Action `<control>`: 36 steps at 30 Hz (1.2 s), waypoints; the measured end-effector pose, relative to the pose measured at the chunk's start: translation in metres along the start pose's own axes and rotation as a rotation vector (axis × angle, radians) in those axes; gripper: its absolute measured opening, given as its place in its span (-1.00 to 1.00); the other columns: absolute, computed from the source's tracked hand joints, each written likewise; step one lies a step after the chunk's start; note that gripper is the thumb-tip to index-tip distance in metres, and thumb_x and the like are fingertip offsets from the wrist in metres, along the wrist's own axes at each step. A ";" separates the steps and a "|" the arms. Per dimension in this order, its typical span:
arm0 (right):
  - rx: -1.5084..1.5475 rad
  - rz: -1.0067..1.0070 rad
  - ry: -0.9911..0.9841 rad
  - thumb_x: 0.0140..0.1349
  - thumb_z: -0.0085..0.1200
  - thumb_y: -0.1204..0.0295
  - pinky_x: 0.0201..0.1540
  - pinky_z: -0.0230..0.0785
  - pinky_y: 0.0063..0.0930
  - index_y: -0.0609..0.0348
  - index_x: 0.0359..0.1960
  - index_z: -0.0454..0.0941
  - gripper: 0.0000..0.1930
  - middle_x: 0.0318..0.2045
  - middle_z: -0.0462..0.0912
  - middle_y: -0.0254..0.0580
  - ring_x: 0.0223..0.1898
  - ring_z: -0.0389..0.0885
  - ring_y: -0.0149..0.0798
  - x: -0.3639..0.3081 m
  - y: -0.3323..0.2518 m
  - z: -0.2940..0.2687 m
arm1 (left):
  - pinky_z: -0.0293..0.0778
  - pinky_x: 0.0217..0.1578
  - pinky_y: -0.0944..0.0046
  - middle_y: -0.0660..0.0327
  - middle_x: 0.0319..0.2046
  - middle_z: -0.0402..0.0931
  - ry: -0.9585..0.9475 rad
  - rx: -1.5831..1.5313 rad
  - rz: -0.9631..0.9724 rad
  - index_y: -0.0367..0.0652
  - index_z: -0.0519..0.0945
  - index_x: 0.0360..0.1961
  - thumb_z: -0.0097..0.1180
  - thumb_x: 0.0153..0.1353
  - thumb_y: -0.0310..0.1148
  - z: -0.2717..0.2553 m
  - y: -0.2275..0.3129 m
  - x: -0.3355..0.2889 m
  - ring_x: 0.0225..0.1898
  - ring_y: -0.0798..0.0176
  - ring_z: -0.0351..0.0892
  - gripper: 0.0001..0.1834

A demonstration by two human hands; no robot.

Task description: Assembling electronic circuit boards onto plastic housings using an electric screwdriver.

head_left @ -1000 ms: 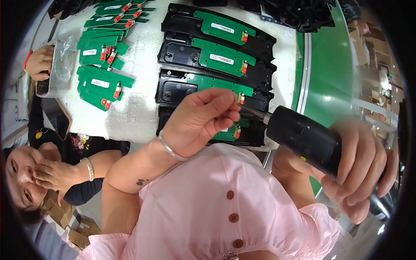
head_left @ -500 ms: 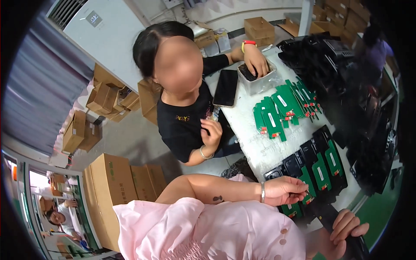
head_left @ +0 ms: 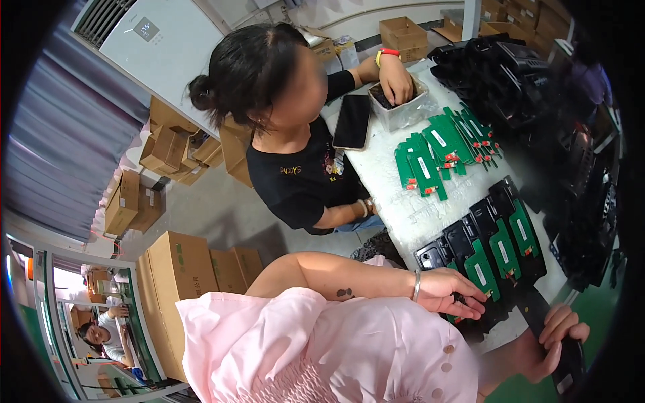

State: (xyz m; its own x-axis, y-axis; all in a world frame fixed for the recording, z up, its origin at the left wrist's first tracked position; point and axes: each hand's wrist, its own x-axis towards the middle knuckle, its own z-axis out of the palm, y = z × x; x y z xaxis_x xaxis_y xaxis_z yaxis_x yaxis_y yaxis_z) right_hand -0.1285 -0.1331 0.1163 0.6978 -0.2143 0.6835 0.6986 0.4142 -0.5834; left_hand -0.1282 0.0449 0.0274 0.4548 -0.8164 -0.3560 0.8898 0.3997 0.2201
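Note:
My left hand (head_left: 453,293) reaches over the near end of a row of black plastic housings (head_left: 463,240). Its fingers are bent close together, and a dark bit shows between them and the thumb, too small to name. Just beyond the fingertips lies a green circuit board (head_left: 480,272) with a white label, set in one of the housings. More boards, such as this green board (head_left: 504,251), sit in the neighbouring ones. At the lower right my right hand (head_left: 561,330) is closed around the edge of a long black plastic panel (head_left: 535,310).
Across the table (head_left: 393,216) a co-worker (head_left: 295,154) has one hand in a small box of dark parts (head_left: 402,114). A phone (head_left: 351,121) and a pile of green boards (head_left: 430,154) lie nearby. Black housings (head_left: 497,80) are heaped at the far right. Cartons (head_left: 176,269) stand left.
My left hand has moved slightly right, its fingers now lower over the boards. My right hand has shifted right and up with the panel. The co-worker's head has turned and their free hand has dropped.

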 end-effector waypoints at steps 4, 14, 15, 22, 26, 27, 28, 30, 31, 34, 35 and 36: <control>-0.067 0.032 -0.027 -0.06 -0.16 0.45 -0.45 -0.06 -0.58 0.22 -0.33 0.24 -0.78 -0.70 0.18 -0.42 -0.63 0.16 -0.54 -0.001 -0.006 0.002 | 0.44 -0.19 0.35 0.02 -0.25 0.45 -0.053 0.066 -0.012 -0.35 0.36 -0.12 -0.11 0.17 -0.43 0.002 -0.009 0.005 -0.22 0.19 0.49 -0.73; -0.238 0.221 0.059 -0.12 -0.14 0.40 -0.47 0.04 -0.52 0.22 -0.26 0.27 -0.68 -0.72 0.17 -0.44 -0.66 0.17 -0.46 0.011 0.025 -0.004 | 0.43 -0.34 0.33 0.06 -0.41 0.46 0.016 0.239 -0.142 -0.27 0.37 -0.29 -0.09 0.19 -0.36 0.015 0.012 -0.007 -0.37 0.22 0.48 -0.82; -0.213 0.215 0.100 -0.11 -0.16 0.41 -0.48 0.04 -0.52 0.23 -0.25 0.28 -0.68 -0.72 0.15 -0.42 -0.67 0.16 -0.46 0.017 0.032 -0.007 | 0.41 -0.40 0.35 0.10 -0.46 0.44 -0.008 0.229 -0.159 -0.26 0.37 -0.33 -0.10 0.19 -0.36 0.014 0.018 -0.003 -0.44 0.25 0.46 -0.83; -0.211 0.337 0.373 -0.12 0.02 0.54 -0.56 0.21 -0.56 0.22 -0.34 0.28 -0.74 -0.66 0.34 -0.28 -0.67 0.30 -0.41 0.025 0.050 -0.015 | 0.44 -0.28 0.45 0.17 -0.40 0.44 -0.054 0.217 -0.220 -0.26 0.43 -0.24 -0.02 0.12 -0.52 -0.009 0.030 0.008 -0.36 0.35 0.46 -0.84; -0.314 0.314 0.349 -0.12 0.01 0.54 -0.54 0.20 -0.53 0.22 -0.32 0.29 -0.73 -0.64 0.33 -0.28 -0.66 0.29 -0.39 0.023 0.055 -0.016 | 0.44 -0.31 0.46 0.17 -0.36 0.48 -0.059 0.189 -0.204 -0.27 0.46 -0.24 -0.01 0.12 -0.49 -0.012 0.033 0.008 -0.36 0.35 0.51 -0.83; -0.322 0.321 0.348 -0.12 0.01 0.54 -0.54 0.20 -0.53 0.22 -0.32 0.29 -0.73 -0.64 0.33 -0.28 -0.66 0.29 -0.39 0.024 0.058 -0.015 | 0.44 -0.31 0.46 0.17 -0.36 0.48 -0.063 0.179 -0.207 -0.27 0.46 -0.24 -0.01 0.12 -0.49 -0.014 0.034 0.009 -0.36 0.35 0.51 -0.83; -0.329 0.329 0.371 -0.12 0.00 0.55 -0.55 0.20 -0.53 0.23 -0.33 0.30 -0.74 -0.64 0.33 -0.28 -0.66 0.29 -0.39 0.024 0.061 -0.014 | 0.44 -0.32 0.46 0.17 -0.37 0.48 -0.069 0.152 -0.200 -0.27 0.46 -0.24 -0.01 0.12 -0.49 -0.016 0.036 0.010 -0.36 0.35 0.51 -0.84; -0.342 0.336 0.396 -0.12 0.00 0.55 -0.55 0.20 -0.54 0.23 -0.34 0.30 -0.75 -0.64 0.33 -0.27 -0.67 0.29 -0.39 0.025 0.065 -0.016 | 0.43 -0.33 0.46 0.17 -0.37 0.48 -0.078 0.122 -0.198 -0.27 0.46 -0.25 -0.01 0.12 -0.48 -0.018 0.038 0.010 -0.36 0.36 0.50 -0.84; -0.342 0.344 0.378 -0.12 -0.01 0.56 -0.56 0.20 -0.54 0.24 -0.34 0.30 -0.76 -0.64 0.34 -0.26 -0.67 0.29 -0.38 0.025 0.067 -0.018 | 0.43 -0.33 0.47 0.18 -0.38 0.48 -0.078 0.121 -0.194 -0.27 0.46 -0.26 -0.01 0.12 -0.48 -0.018 0.038 0.011 -0.37 0.36 0.50 -0.84; -0.348 0.357 0.344 -0.12 -0.01 0.57 -0.57 0.20 -0.54 0.25 -0.35 0.30 -0.76 -0.64 0.35 -0.25 -0.68 0.29 -0.38 0.025 0.071 -0.022 | 0.42 -0.34 0.47 0.18 -0.39 0.48 -0.079 0.116 -0.186 -0.27 0.47 -0.26 0.00 0.12 -0.48 -0.019 0.041 0.012 -0.38 0.36 0.49 -0.85; -0.348 0.358 0.329 -0.12 0.00 0.58 -0.57 0.20 -0.55 0.26 -0.34 0.30 -0.75 -0.64 0.35 -0.24 -0.68 0.29 -0.38 0.025 0.073 -0.022 | 0.42 -0.35 0.47 0.19 -0.40 0.48 -0.076 0.117 -0.181 -0.26 0.47 -0.26 0.00 0.12 -0.48 -0.019 0.042 0.012 -0.39 0.37 0.49 -0.85; -0.350 0.360 0.329 -0.12 0.00 0.58 -0.57 0.20 -0.55 0.26 -0.34 0.30 -0.75 -0.64 0.35 -0.24 -0.68 0.29 -0.38 0.025 0.074 -0.023 | 0.42 -0.35 0.47 0.19 -0.40 0.48 -0.077 0.115 -0.182 -0.26 0.47 -0.26 0.00 0.12 -0.48 -0.019 0.043 0.012 -0.39 0.37 0.49 -0.85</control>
State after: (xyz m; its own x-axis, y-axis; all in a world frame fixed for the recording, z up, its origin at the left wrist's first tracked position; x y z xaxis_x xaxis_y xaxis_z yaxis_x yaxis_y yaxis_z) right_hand -0.0560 -0.1279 0.0806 0.8736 -0.4001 0.2770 0.3808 0.2076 -0.9011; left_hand -0.0836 0.0600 0.0150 0.2790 -0.9019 -0.3298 0.9448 0.1964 0.2622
